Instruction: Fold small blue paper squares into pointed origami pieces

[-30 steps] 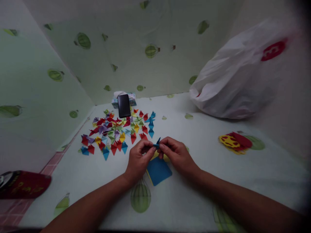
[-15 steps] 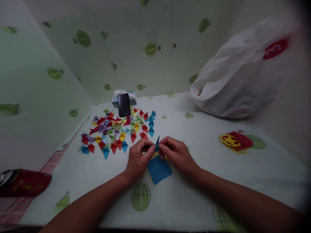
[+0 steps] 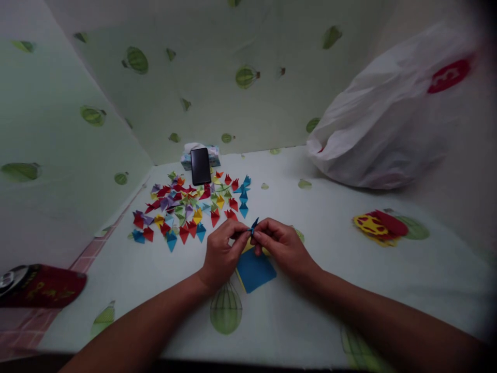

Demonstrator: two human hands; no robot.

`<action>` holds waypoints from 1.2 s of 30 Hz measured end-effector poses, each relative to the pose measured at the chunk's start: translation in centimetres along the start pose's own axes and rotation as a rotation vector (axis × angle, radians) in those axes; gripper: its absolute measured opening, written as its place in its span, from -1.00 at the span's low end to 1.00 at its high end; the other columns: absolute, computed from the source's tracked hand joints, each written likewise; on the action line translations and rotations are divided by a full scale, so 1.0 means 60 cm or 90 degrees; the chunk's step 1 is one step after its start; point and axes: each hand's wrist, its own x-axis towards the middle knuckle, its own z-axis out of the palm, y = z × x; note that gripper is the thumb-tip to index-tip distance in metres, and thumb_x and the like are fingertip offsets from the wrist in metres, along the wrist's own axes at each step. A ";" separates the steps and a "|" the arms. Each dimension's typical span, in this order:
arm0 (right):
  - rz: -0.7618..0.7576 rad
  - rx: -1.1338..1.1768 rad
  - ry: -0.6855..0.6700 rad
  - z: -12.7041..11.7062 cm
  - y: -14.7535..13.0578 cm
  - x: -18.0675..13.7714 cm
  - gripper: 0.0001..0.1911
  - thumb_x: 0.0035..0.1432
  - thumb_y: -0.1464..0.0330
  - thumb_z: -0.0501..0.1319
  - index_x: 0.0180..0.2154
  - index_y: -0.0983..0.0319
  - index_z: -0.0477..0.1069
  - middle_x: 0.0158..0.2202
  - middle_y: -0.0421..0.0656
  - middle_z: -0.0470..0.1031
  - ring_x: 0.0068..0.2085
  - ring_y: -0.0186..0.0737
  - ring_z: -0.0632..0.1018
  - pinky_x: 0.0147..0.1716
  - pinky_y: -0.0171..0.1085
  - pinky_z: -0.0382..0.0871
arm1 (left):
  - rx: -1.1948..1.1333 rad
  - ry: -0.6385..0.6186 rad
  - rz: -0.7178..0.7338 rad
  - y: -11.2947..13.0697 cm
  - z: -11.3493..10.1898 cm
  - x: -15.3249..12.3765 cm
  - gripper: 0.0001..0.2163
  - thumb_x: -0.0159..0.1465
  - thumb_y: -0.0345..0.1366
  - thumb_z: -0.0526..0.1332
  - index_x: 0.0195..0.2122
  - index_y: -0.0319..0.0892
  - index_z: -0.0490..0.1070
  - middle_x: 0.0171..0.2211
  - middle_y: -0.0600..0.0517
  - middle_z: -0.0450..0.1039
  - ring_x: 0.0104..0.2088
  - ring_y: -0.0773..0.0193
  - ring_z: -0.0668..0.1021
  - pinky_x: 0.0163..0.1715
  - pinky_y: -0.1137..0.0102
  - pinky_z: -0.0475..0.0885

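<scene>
Between my two hands is a small folded blue paper piece (image 3: 254, 226), pinched by the fingertips of both. My left hand (image 3: 225, 248) grips it from the left with thumb and forefinger. From the other side my right hand (image 3: 282, 247) holds it the same way; part of the paper is hidden by the fingers. Just below the hands lies a stack of square paper sheets (image 3: 255, 271), blue on top with yellow showing at the edges. Several small folded paper cranes (image 3: 183, 233) in red, blue, yellow, green and purple spread across the table to the left.
A phone (image 3: 201, 166) leans on a tissue box (image 3: 214, 155) behind the cranes. At the right are a white plastic bag (image 3: 368, 124) and red and yellow paper cut-outs (image 3: 378, 227). A red can (image 3: 46, 286) is at the left edge.
The blue folded piece has tilted slightly to the right between my fingertips. Both hands stay in nearly the same place; the whole view has shifted a little.
</scene>
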 end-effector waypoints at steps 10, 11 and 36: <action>0.009 0.010 -0.012 -0.001 -0.002 0.000 -0.77 0.25 0.22 0.17 -0.39 0.21 0.35 -0.49 -0.24 0.41 -0.52 -0.34 0.43 -0.44 -0.28 0.32 | -0.004 -0.012 0.004 0.004 0.000 0.001 -0.92 0.33 -0.34 0.22 -0.30 -0.17 0.49 -0.37 0.01 0.51 -0.37 0.30 0.53 -0.35 0.42 0.42; 0.013 0.004 -0.009 -0.001 -0.002 0.001 -0.77 0.24 0.21 0.18 -0.39 0.21 0.34 -0.51 -0.25 0.39 -0.52 -0.34 0.42 -0.45 -0.28 0.30 | -0.015 -0.005 -0.018 0.004 0.000 0.002 -0.91 0.33 -0.34 0.22 -0.31 -0.17 0.49 -0.39 0.02 0.50 -0.39 0.31 0.52 -0.36 0.43 0.41; 0.106 0.288 0.054 0.006 0.013 0.003 -0.76 0.05 0.24 0.41 -0.35 0.21 0.42 -0.47 -0.26 0.42 -0.42 -0.35 0.42 -0.33 -0.32 0.32 | -0.120 -0.010 -0.127 0.005 0.007 -0.008 -0.96 0.29 -0.34 0.26 -0.25 -0.17 0.48 -0.33 0.03 0.53 -0.32 0.32 0.57 -0.26 0.43 0.48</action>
